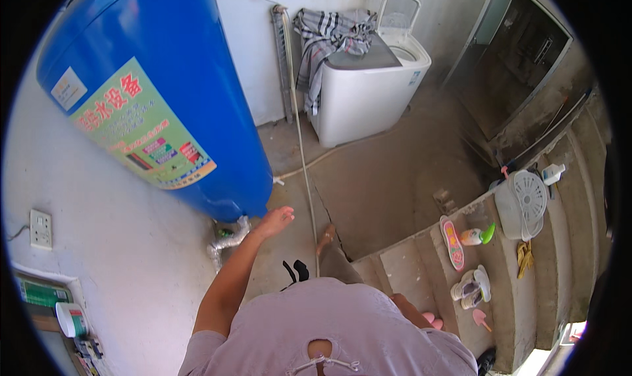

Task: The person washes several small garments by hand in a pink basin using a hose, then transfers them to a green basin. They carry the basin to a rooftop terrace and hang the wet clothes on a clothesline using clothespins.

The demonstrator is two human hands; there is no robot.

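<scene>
My left hand [276, 220] reaches forward, holding nothing, its fingers loosely extended. It is just in front of the lower end of a tall blue plastic water tank [207, 94], though I cannot tell whether they touch. Below the tank a foil-wrapped pipe [232, 240] runs beside my left forearm. My right forearm [410, 309] hangs at my side, and its hand is hidden. A pale hose [299, 109] hangs down the wall and runs along the floor past my foot [326, 238].
A white washing machine [365, 99] with one lid raised carries plaid cloth [335, 28]. Concrete steps on the right hold a grey plastic basket [508, 213], a spray bottle [471, 237], an insole [452, 243], shoes [464, 286] and a pink trowel [480, 318]. A doorway [523, 55] stands beyond.
</scene>
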